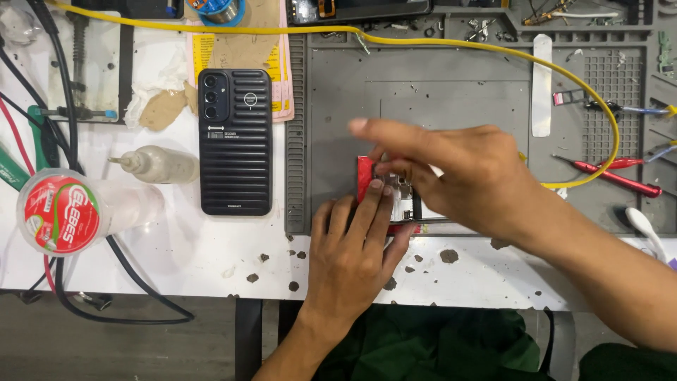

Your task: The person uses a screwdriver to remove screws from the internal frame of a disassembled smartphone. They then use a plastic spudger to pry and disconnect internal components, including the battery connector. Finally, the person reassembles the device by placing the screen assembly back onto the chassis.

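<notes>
Fingers of our left hand [356, 247] lie flat and close together, pressing down the opened red phone [364, 176] on the grey work mat [437, 99]. Our right hand [458, 173] curls over it, thumb and fingertips pinched at something small inside; we cannot tell what. Best we keep the left steady and the pinch light, well away from the yellow cable [585, 85] and the black cased phone [235, 141].

A black ribbed phone case [235, 141] lies beside a small glue bottle [159, 164], with red tweezers [615, 176] and a yellow cable [451, 48] near.
</notes>
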